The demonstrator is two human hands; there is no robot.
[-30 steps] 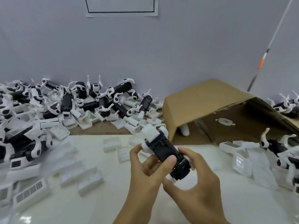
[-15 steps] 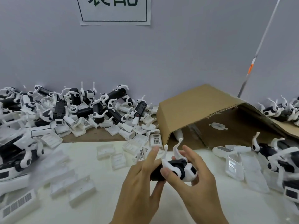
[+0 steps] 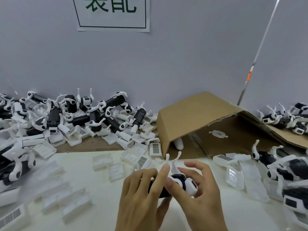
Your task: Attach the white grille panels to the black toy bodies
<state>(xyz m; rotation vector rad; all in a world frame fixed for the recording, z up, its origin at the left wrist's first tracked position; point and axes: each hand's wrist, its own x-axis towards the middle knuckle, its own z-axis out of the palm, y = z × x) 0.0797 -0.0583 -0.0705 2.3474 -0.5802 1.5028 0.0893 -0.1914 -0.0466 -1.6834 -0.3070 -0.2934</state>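
Note:
A black toy body with white legs and a white end piece lies on its side between both hands, low in the middle, two thin white legs sticking up. My left hand wraps round its black left end, index finger stretched up along it. My right hand holds the white right end from behind, thumb on the body. Loose white grille panels lie on the white table just beyond the hands.
A heap of black-and-white toy bodies and panels fills the back left. An open cardboard box lies on its side at the back right. More toys and clear panels crowd the right edge. White panels lie scattered at left.
The toy body has been turned over in the hands: its black underside faced up before, now its legs point upward. Both hands stayed on it, low in the middle.

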